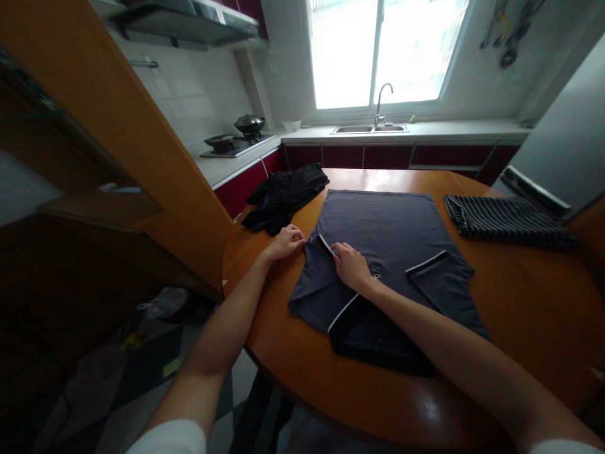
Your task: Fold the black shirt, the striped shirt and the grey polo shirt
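Note:
A dark grey polo shirt (pixel 378 221) lies spread on the wooden table, its collar (pixel 359 334) toward me and its hem at the far side. Both sleeves are turned inward over the body, and their cuffs have white-edged trim. With my left hand (pixel 286 242) I pinch the shirt's left edge near the armpit. My right hand (pixel 350 266) grips the left sleeve's cuff (pixel 326 246) at its inner end. The right sleeve (pixel 435 274) rests folded in, untouched. My right forearm covers part of the collar and the button placket.
Black crumpled clothing (pixel 288 195) sits at the table's (pixel 278 321) back left. A folded striped garment (pixel 505 217) lies at the right. Beyond are a counter with a sink (pixel 371 128), a stove with pans (pixel 249 123), and a window.

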Tool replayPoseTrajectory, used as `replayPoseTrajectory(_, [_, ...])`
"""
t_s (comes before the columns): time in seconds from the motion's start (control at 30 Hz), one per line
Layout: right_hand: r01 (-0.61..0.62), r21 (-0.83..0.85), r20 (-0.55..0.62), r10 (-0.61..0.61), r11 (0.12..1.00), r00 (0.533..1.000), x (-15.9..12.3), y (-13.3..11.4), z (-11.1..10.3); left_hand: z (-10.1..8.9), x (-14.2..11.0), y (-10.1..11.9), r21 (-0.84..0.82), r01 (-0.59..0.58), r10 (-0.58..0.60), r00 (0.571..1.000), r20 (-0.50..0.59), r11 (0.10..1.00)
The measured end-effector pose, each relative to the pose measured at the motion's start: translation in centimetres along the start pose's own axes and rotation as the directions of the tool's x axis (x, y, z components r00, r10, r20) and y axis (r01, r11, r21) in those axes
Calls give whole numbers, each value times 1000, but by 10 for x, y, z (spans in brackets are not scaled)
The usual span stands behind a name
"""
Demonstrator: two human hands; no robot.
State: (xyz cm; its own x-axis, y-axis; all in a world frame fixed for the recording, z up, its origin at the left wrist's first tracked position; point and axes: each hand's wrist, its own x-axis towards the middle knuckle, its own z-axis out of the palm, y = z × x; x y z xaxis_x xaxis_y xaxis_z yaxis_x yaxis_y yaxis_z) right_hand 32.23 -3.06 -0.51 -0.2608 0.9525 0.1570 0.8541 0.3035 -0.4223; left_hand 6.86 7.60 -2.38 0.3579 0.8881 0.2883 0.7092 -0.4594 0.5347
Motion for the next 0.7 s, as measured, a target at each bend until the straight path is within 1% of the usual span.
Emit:
replayPoseTrajectory(0.1, [25,-55,28,-24,998,999,0,2,2,-2,0,3,12,26,-26,999,-32,1000])
replayPoseTrajectory(0.17, [37,-69,16,-36,997,999,0,2,4,-5,1,9,21,44,-42,995,-90,999])
replayPoseTrajectory(0.23, [39,-77,4,-39,996,999,-1,3,4,-7,2,21,30,51,-46,985,-168,998])
replayPoseTrajectory(0.3, [42,-89,-2,-43,995,999,-1,3,4,-5,0,37,29,7,0,977,-213,1000])
replayPoseTrajectory(0.33, [43,-97,-2,-43,994,999,-2,3,4,-2,-2,46,28,-39,44,979,-199,999])
replayPoseTrajectory(0.37, [47,-105,2,-47,993,999,-2,2,4,2,-6,54,30,-92,96,983,-154,995])
replayPoseTrajectory(0.4, [52,-113,4,-52,992,999,-2,2,4,7,-12,61,40,-142,145,986,-82,989])
replayPoseTrajectory(0.43, [57,-121,8,-56,991,998,-2,2,3,12,-18,67,61,-180,180,984,15,982])
replayPoseTrajectory(0.47, [58,-131,13,-57,990,998,-2,2,3,18,-25,71,95,-198,187,975,117,976])
replayPoseTrajectory(0.53, [61,-156,23,-58,986,998,-2,2,4,26,-41,76,194,-187,128,951,282,963])
replayPoseTrajectory(0.57, [63,-168,25,-59,984,998,-2,2,5,29,-49,77,247,-169,80,939,333,954])
replayPoseTrajectory(0.63, [66,-187,22,-63,980,998,-2,2,6,29,-63,77,328,-128,-8,924,381,936])
replayPoseTrajectory(0.7, [71,-195,17,-69,978,997,-2,2,7,27,-75,74,373,-92,-63,921,384,923])
